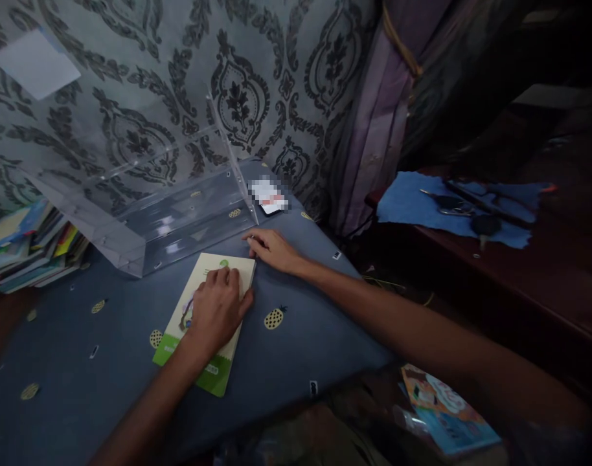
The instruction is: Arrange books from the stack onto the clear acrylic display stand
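Although one green-and-cream book (178, 323) is seen on the surface (325, 336), its lettering (211, 369) cannot be read.
Overlaid by left hand (219, 304), fingers released; right hand (271, 249) held near, fingers curled, grasp cannot be told.

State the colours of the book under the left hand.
The book is cream with a green lower band; head view.

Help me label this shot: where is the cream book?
In the head view, the cream book lies left of centre on the blue tablecloth, under the left hand.
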Motion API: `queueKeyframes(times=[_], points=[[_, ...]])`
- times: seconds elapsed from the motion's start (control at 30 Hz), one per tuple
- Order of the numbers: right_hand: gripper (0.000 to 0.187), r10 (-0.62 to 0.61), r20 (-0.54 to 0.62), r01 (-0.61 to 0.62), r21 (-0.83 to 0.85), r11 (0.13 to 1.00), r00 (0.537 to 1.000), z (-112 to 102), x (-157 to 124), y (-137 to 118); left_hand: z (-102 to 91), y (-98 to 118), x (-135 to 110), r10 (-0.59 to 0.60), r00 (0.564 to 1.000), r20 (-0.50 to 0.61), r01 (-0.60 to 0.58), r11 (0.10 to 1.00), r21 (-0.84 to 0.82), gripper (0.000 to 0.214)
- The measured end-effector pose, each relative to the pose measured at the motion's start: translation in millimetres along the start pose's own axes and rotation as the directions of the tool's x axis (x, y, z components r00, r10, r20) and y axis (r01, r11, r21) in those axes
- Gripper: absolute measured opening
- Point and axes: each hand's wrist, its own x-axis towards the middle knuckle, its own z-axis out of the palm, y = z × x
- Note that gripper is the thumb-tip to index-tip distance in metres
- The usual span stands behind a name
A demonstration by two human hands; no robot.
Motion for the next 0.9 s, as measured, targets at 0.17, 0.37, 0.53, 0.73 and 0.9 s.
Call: queueKeyframes(times=[0.17, 0.37, 0.53, 0.73, 0.9], points=[[0.025, -0.017, -0.033, 0.018, 0.03, 0.999, 0.999, -3, -1, -3, -3.1, 7, 3, -0.022, 0.999, 0.046, 0.02, 0.999, 0.029, 0.024], [0.023, -0.013, -0.038, 0.015, 0.066, 0.998, 0.999, -8, -2, -8, -10.3, 12, 4, -0.018, 0.993, 0.117, 0.014, 0.999, 0.028, 0.023], [0.022, -0.033, -0.051, 0.038, 0.089, 0.995, 0.998, -8, -2, -9, -15.3, 9, 5, -0.006, 0.994, 0.113, 0.006, 1.0, 0.003, 0.022], [0.023, -0.061, -0.082, 0.071, 0.129, 0.989, 0.995, -9, -3, -9, -14.4, 6, 5, 0.021, 0.995, 0.102, -0.022, 1.0, 0.001, 0.022], [0.023, -0.059, -0.075, 0.069, 0.132, 0.989, 0.995, -10, -4, -10, -14.7, 5, 6, 0.016, 0.993, 0.114, -0.018, 1.0, 0.015, 0.024]])
